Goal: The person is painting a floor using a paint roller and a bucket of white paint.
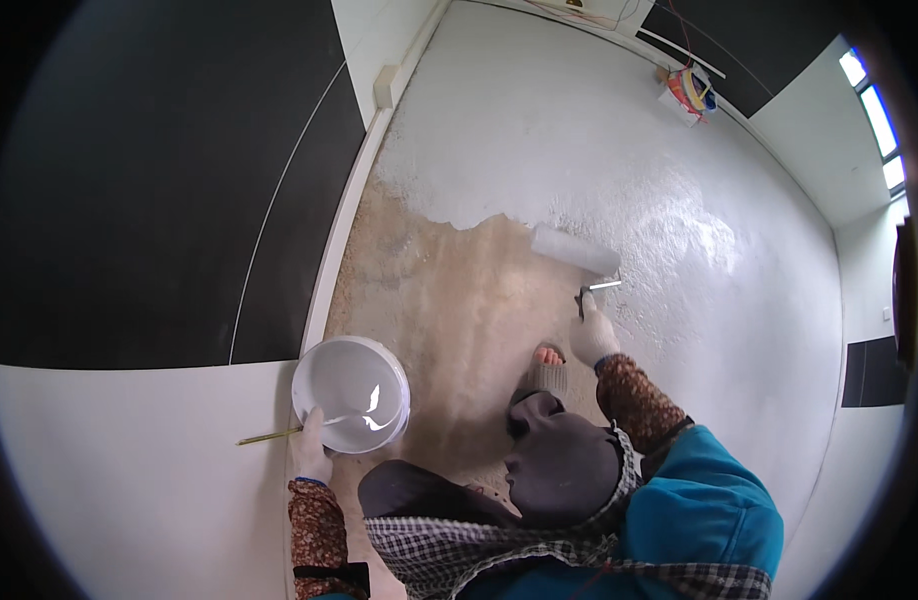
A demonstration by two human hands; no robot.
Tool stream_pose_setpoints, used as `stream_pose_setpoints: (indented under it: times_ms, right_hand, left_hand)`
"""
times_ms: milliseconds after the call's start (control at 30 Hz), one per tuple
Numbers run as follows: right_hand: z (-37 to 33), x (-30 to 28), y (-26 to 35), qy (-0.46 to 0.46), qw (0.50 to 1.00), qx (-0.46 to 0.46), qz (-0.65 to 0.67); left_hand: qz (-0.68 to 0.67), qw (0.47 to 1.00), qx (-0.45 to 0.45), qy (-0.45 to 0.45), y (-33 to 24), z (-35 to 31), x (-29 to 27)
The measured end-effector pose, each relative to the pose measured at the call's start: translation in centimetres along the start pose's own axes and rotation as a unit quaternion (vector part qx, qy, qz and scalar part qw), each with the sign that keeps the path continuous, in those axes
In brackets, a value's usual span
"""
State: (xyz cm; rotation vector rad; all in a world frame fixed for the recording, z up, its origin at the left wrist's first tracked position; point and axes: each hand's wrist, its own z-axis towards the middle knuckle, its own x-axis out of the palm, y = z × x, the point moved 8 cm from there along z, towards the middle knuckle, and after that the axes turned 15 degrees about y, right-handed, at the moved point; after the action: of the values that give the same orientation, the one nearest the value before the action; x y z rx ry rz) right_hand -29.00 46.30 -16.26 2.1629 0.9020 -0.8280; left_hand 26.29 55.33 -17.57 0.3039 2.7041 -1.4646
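My left hand (pixel 311 447), in a pale glove, is closed at the near-left rim of a white bucket (pixel 406 400). Pale, shiny liquid shows inside the bucket. A thin yellow-green stick (pixel 264 437) passes at that hand and reaches over the rim; whether the fingers also pinch it I cannot tell. In its pale glove, my right hand (pixel 592 335) grips the dark handle of a paint roller (pixel 575 250). The wide grey-white roller lies on the floor, across the border between bare brownish floor and wet, light grey coating (pixel 669 215).
Brownish uncoated floor (pixel 459 290) runs between the bucket and the roller. My sandalled foot (pixel 549 362) stands there. A black-and-white wall (pixel 179 200) rises at left. Orange, yellow and blue items (pixel 691 90) sit in the far right corner, with thin cables nearby.
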Motion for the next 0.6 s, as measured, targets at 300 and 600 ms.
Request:
stream_pose_setpoints:
  times_ms: [300, 600]
  right_hand:
    - [2.3, -1.1, 2.9, 0.070, 0.997, 0.029, -0.002]
    - [25.8, -11.2, 11.9, -0.015, 1.000, -0.006, 0.020]
  left_hand:
    - [-0.215, 0.971, -0.053, -0.086, -0.6, 0.2, 1.3]
    - [-0.195, 0.963, -0.060, -0.178, 6.2, 1.5, -1.5]
